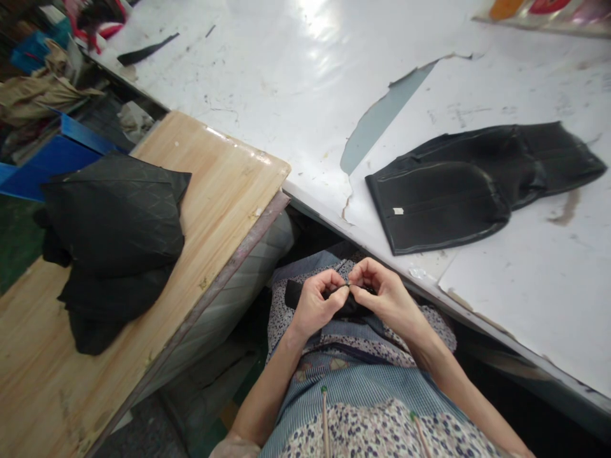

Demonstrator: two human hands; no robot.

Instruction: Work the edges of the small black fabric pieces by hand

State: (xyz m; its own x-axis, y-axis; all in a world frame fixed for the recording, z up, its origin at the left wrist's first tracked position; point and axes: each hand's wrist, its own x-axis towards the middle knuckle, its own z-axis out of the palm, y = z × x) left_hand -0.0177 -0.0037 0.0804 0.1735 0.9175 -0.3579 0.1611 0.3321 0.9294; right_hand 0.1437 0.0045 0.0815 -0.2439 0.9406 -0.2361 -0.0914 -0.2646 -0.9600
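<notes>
Both hands pinching a small black piece over the lap

The left hand (321, 301) and the right hand (384, 290) meet nearly fingertip to fingertip, each pinching the small black piece (293, 294) between thumb and fingers. That piece lies low over the patterned apron (356, 381), partly hidden by the hands; its exact shape cannot be told.

Just beyond the right hand is the edge of the white bench (286, 83). On it, to the right, a larger black piece (443, 200) lies flat, with curved seams and a small pale label (398, 211) near its left end. Behind it, the bench's white covering is torn, showing a blue-grey patch (382, 121). A narrow dark strip (147, 51) lies near the far left edge, and a clear packet with coloured contents (548, 16) at the upper right.

To the left of the hands, a wood-grained board (224, 197) carries a rumpled heap of black cloth (117, 222). Beyond that heap stands a blue box (57, 159), with crumpled brown material (41, 92) farther back.
</notes>
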